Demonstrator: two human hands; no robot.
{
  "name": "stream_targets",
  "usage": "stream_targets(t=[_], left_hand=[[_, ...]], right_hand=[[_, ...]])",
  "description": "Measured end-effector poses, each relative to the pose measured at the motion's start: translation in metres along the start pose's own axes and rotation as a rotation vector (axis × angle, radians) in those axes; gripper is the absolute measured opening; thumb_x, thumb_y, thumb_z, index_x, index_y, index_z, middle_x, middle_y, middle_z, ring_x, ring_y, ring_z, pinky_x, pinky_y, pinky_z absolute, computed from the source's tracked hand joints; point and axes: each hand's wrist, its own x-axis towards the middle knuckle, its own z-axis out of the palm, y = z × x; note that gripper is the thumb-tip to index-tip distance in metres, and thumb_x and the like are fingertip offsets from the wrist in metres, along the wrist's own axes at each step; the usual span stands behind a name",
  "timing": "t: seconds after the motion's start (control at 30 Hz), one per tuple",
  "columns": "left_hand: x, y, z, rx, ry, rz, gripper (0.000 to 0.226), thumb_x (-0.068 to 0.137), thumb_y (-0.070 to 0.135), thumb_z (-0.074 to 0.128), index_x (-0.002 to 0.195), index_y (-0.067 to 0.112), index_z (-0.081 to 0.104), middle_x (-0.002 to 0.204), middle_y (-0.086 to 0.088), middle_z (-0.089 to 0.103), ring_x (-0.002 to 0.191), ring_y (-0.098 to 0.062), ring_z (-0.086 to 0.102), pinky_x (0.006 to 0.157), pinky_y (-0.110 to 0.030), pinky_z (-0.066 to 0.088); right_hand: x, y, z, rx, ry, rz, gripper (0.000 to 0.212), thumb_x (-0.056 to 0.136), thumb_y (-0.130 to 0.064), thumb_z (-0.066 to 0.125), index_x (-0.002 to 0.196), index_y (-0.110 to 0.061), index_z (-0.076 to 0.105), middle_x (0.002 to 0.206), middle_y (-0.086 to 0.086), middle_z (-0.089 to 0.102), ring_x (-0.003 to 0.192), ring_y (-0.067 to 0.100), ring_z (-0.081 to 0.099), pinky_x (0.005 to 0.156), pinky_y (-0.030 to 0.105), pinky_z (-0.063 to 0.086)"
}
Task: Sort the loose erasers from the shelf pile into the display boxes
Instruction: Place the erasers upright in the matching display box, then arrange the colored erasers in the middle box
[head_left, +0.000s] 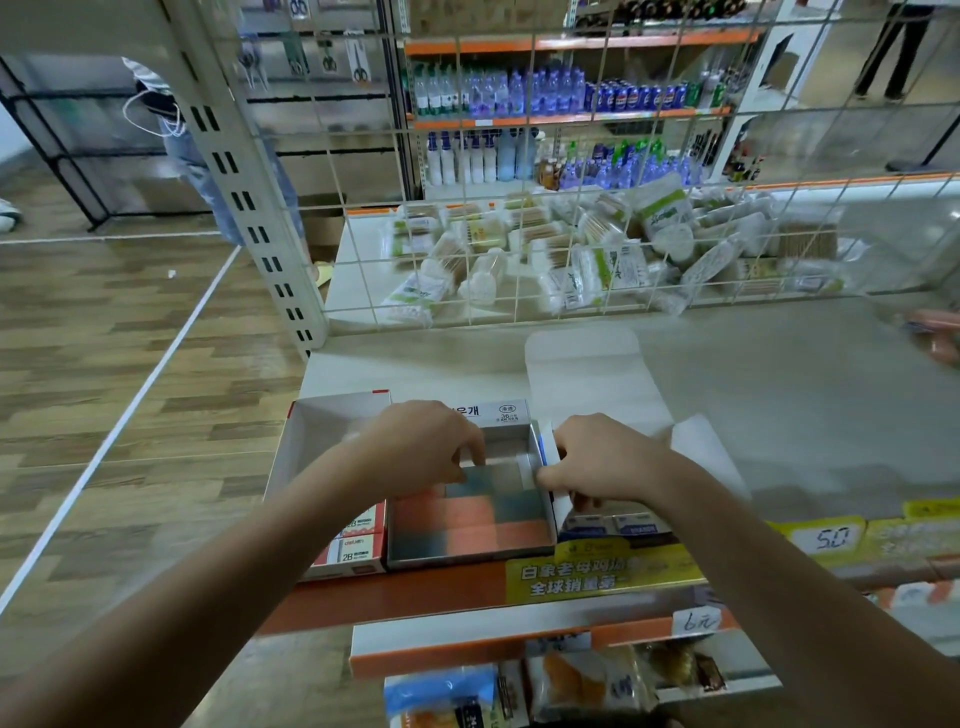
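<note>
Filling most of the middle display box (470, 558) are orange and dark teal erasers (470, 512), lying flat in rows at the near edge of the shelf (779, 395), with a bare strip of white floor still showing at the box's far end. The left hand (423, 447) reaches into that far end with its fingers curled down at the back row of erasers; motion blur hides whether it actually pinches one. The right hand (597, 460) sits at the box's right wall, fingers curled around what looks like a white eraser with a blue band (546, 449), held upright against the rim. Just left of the middle box stands a red-and-white box (324, 431) (mostly hollow at its far end) with sleeved erasers marked 2B (356, 543) at its near end. On the right, touching the middle box, a third box (615, 525) holds white erasers with blue labels, partly hidden under the right wrist. Its open white lid flap (587, 374) lies flat on the shelf beyond the hands. At the far right edge a blurred pinkish pile (935, 332) rests on the shelf. Behind a wire grid (519, 234) lie packets of cotton swabs (597, 249), and farther off, shelves of bottled drinks (545, 96). Yellow price tags (826, 538) line the shelf's near lip.
</note>
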Motion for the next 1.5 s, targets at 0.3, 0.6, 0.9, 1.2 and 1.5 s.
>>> stream_targets(t=[0.3,0.6,0.9,1.2,1.5], left_hand=[[0.002,0.009,-0.007,0.152,-0.072,0.072,0.029,0.09,0.036,0.055,0.119,0.034,0.061,0.116,0.01,0.061,0.11,-0.013,0.054,0.085,-0.029,0.046],[0.068,0.046,-0.091,0.166,0.142,0.092,0.027,0.092,0.041,0.048,0.11,0.03,0.064,0.111,0.008,0.062,0.106,-0.012,0.054,0.082,-0.022,0.038],[0.179,0.198,-0.104,0.128,0.429,0.247,0.035,0.091,0.039,0.048,0.122,0.023,0.054,0.125,-0.008,0.052,0.118,-0.029,0.046,0.09,-0.038,0.039],[0.274,0.353,-0.098,0.08,0.461,0.422,0.034,0.089,0.032,0.05,0.12,0.019,0.055,0.121,-0.009,0.054,0.115,-0.031,0.046,0.087,-0.041,0.039],[0.363,0.458,-0.081,0.058,0.386,0.46,0.042,0.09,0.03,0.05,0.128,0.014,0.049,0.134,-0.013,0.044,0.122,-0.033,0.042,0.091,-0.045,0.042]], right_hand=[[0.0,-0.008,-0.012,-0.172,-0.044,-0.012,0.054,0.097,-0.047,0.036,0.079,-0.003,0.062,0.076,0.009,0.07,0.051,0.013,0.06,0.053,0.021,0.049],[-0.014,0.026,-0.083,-0.277,0.341,-0.041,0.031,0.092,-0.034,0.051,0.109,-0.012,0.062,0.11,0.009,0.065,0.099,0.024,0.058,0.076,0.026,0.041],[-0.048,0.161,-0.142,-0.397,0.645,0.132,0.044,0.087,-0.027,0.055,0.129,-0.015,0.048,0.133,0.01,0.049,0.125,0.026,0.043,0.099,0.035,0.038],[-0.104,0.317,-0.183,-0.409,0.674,0.402,0.045,0.088,-0.02,0.049,0.132,-0.015,0.043,0.138,0.011,0.042,0.127,0.029,0.04,0.103,0.038,0.035],[-0.145,0.45,-0.217,-0.27,0.699,0.481,0.042,0.085,-0.015,0.053,0.127,-0.014,0.046,0.133,0.008,0.044,0.116,0.031,0.051,0.09,0.043,0.047]])
